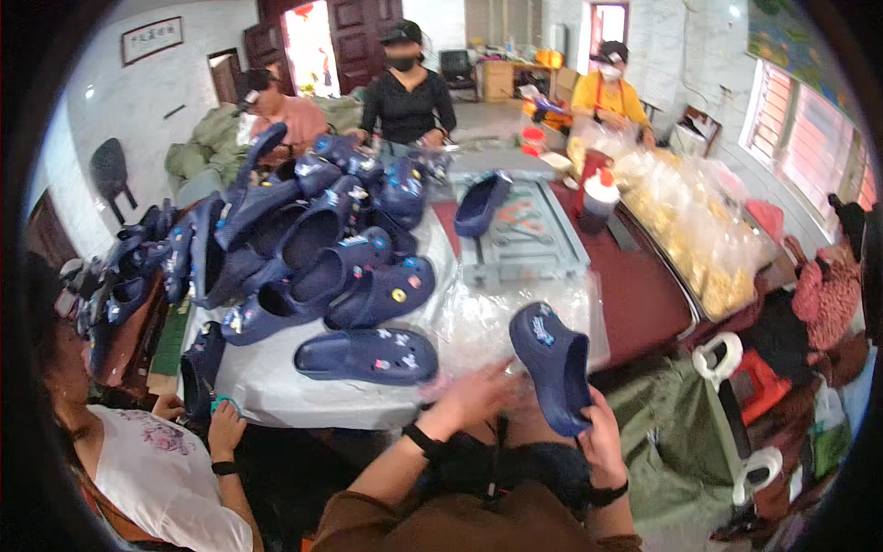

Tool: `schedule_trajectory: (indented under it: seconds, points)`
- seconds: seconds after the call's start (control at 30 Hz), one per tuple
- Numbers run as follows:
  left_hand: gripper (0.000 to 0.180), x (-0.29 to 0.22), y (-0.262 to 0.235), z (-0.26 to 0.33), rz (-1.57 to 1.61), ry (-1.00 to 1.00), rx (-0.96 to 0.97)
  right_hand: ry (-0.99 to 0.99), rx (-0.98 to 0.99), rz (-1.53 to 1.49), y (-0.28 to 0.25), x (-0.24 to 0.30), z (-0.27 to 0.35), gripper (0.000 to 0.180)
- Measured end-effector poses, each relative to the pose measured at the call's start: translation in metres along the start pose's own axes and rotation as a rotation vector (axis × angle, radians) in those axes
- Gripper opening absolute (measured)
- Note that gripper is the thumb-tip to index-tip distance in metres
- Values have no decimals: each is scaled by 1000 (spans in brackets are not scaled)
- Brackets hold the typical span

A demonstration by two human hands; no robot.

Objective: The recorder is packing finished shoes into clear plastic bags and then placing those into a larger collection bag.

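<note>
My right hand (602, 437) grips a navy blue clog (555, 370) by its heel end, with the toe pointing up and away and small charms on its upper. My left hand (474, 397) reaches over the table's front edge, next to clear plastic bags (483, 322). Its fingers are smeared by motion, and I cannot make out whether they touch the plastic. Left of it, another navy clog (368, 357) lies on the white table cover (276, 391). Behind that rises a big heap of navy clogs (313, 248) with colourful charms.
One more clog (481, 204) rests on a grey plastic case (524, 230). A bottle (601, 198) stands on the dark red tabletop (635, 285). Bagged yellowish pieces (690, 221) fill the right side. A co-worker at left holds a clog (198, 373) and green-handled scissors (223, 404). Others sit across the table.
</note>
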State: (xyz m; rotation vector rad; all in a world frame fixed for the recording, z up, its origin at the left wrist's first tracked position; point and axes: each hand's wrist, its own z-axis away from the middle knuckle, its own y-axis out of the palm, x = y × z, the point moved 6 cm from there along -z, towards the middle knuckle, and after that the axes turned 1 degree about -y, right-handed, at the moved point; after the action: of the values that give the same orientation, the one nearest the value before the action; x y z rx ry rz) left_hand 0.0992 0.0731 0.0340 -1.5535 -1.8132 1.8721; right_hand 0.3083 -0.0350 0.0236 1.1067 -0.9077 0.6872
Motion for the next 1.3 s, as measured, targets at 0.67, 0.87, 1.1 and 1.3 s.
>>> schedule_trajectory:
  seconds: [0.67,0.87,1.1,1.3]
  points:
    - [9,35,-46,-46,-204,21,-466,58,-95,-370,-45,-22,-15,49]
    - [2,-24,-55,-40,71,126,-476,44,-124,-357,-45,-16,-14,48]
    - [23,-68,-75,6,-136,-39,-398,-15,9,-250,-31,4,-10,50]
    - [11,-67,-116,41,-268,-49,-871,-255,110,-20,-6,12,1,64]
